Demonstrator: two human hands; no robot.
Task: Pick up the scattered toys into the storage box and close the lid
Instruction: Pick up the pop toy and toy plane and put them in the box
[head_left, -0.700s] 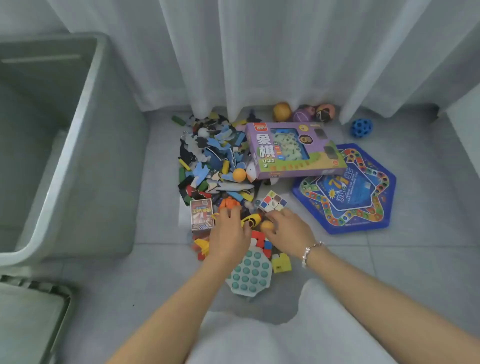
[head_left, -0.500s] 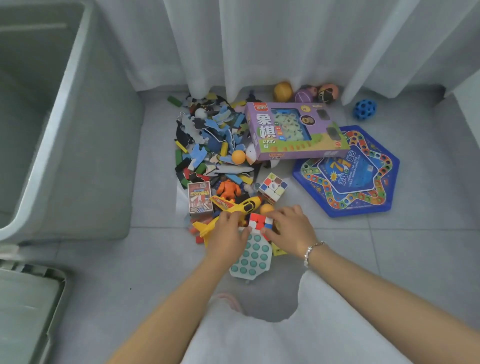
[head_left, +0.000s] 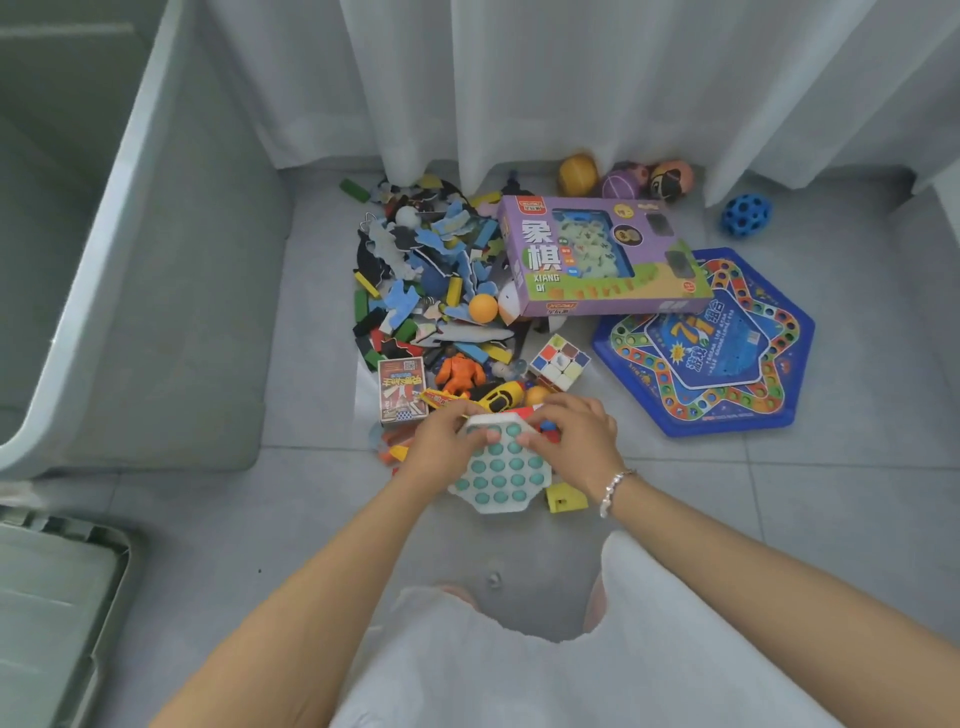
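Teal-dotted and white, the pop-it board (head_left: 500, 470) lies at the near edge of the toy pile (head_left: 441, 306), and I have both hands on its far rim: my left hand (head_left: 441, 441) curls over the left corner, my right hand (head_left: 574, 436) over the right, fingers bent round the edge with small pieces apparently gathered against it. I'd lift it level so nothing slides off, then swing left to the open storage box (head_left: 130, 218). The board is floppy, so I judge support under the middle wise. The lid (head_left: 57, 597) lies near-left on the floor.
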